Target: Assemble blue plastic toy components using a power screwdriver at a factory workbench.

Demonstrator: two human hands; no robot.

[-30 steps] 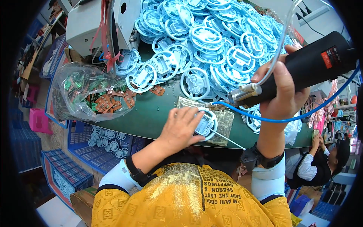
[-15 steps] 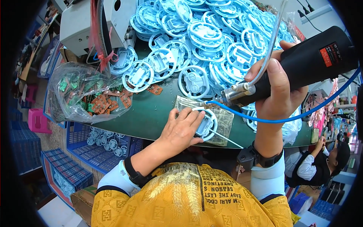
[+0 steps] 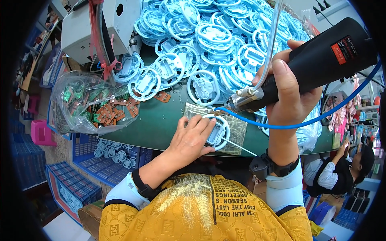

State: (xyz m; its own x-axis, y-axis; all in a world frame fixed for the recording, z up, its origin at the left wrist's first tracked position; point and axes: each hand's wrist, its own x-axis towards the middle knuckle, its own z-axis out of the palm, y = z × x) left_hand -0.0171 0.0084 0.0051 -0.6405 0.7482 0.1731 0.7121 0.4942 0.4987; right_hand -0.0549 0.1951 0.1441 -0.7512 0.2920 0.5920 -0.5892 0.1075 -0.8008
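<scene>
My left hand (image 3: 189, 138) presses a light-blue round plastic part (image 3: 217, 134) onto a taped pad (image 3: 238, 134) near the bench's front edge. Fingers lie across the part's left rim, and a thin pale rod sticks out from it toward the lower right. In my right hand (image 3: 290, 86) is a black electric screwdriver (image 3: 325, 56), tilted so its tip meets the far rim of the part, close to my left fingertips. A blue hose (image 3: 277, 127) and a clear tube (image 3: 270, 44) join its metal nose. The exact contact at the tip is too small to make out.
A large heap of similar light-blue parts (image 3: 217, 34) covers the far bench. At left are a plastic bag (image 3: 64, 114) of green and orange circuit boards and a grey machine (image 3: 100, 32). Blue crates (image 3: 92, 162) stand below the left edge; another person (image 3: 341, 168) sits at right.
The whole view has shifted slightly. The screwdriver and my right hand sit a little farther left, with the tip still at the part's far rim. My left hand keeps its place on the part.
</scene>
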